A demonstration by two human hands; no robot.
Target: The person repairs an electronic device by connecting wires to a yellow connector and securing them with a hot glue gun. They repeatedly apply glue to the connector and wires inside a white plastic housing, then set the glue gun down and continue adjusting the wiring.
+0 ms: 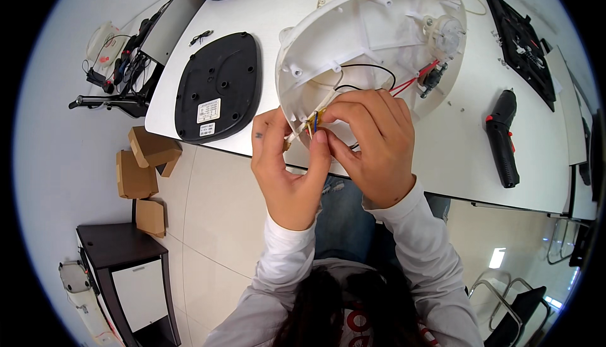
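The left hand [287, 167] and the right hand [375, 135], both nearly closed, are pinching coloured wires [315, 123] at the white shell [353, 34].

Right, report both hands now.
Left hand: closed, holding thin coloured wires.
Right hand: closed, holding the same thin coloured wires.

**White shell, wires in four colours**

The table [467, 151] was white, its near edge dark. Between its far and near edges, the shell [379, 34] was white, with red wires [409, 85], a black wire [369, 65], a blue wire [315, 123] and a yellow wire [320, 114]. Toward the left edge, the panel [211, 75] was black, its labels [208, 111] white with dark print. Toward the right edge, the power screwdriver [502, 129] was black with red accents. The sleeves [287, 249] were white, the jeans [344, 221] faded blue.
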